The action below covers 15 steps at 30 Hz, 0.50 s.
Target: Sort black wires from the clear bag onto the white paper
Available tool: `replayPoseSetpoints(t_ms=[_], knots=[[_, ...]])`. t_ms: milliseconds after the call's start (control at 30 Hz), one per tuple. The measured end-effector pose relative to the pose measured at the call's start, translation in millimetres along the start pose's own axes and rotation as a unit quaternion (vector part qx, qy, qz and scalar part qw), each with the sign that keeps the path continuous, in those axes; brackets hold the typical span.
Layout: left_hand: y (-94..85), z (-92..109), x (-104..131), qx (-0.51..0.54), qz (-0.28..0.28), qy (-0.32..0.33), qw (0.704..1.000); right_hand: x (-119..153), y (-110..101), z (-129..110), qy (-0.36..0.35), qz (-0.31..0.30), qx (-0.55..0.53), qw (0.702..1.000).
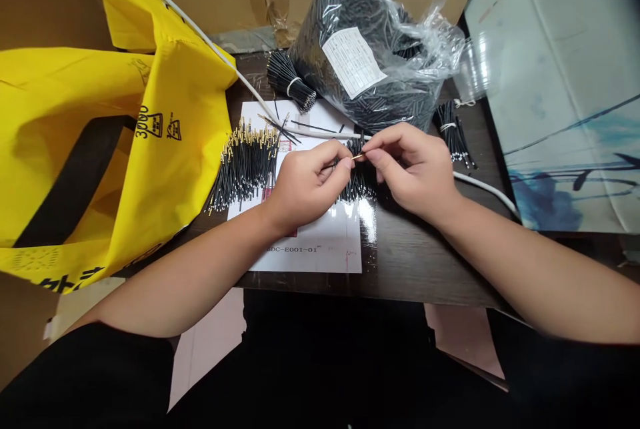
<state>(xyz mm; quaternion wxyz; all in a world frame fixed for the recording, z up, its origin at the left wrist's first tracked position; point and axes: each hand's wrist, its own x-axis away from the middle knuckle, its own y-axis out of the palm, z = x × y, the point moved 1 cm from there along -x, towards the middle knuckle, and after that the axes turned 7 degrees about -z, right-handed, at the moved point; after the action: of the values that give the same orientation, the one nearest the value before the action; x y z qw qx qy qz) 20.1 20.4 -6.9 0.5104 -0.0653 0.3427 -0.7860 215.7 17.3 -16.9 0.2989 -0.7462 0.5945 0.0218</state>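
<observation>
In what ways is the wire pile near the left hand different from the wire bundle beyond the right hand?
The wire pile is spread wide, while the wire bundle is narrow. The pile shows no tie; the bundle has a white band. Gold tips top the pile; no gold shows on the bundle. Both have black wires with bright lower ends.

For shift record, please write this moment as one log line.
left hand: pinching golden pin; right hand: holding its other end; behind: plastic bag

At left, the yellow bag reads "3000"; the white sheet reads "DC-E001-01" near its near edge; the far label is illegible.
</observation>
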Motion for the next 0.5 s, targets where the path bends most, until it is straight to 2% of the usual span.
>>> replayPoseSetpoints(t_ms=[100,300,500], knots=[[-0.2,-0.2,-0.2,-0.004,0.001,0.003,1.000,0.1,0.8,0.3,0.010,0.001,-0.012,1.000],[0.9,1.5,0.0,-0.003,-0.018,0.005,1.000,-0.7,2.2,0.2,-0.014,-0.021,0.003,1.000],[-2.9,2.0,-0.2,-0.005,0.009,0.006,1.000,1.1,-1.0,3.0,0.011,0.001,-0.021,1.000]])
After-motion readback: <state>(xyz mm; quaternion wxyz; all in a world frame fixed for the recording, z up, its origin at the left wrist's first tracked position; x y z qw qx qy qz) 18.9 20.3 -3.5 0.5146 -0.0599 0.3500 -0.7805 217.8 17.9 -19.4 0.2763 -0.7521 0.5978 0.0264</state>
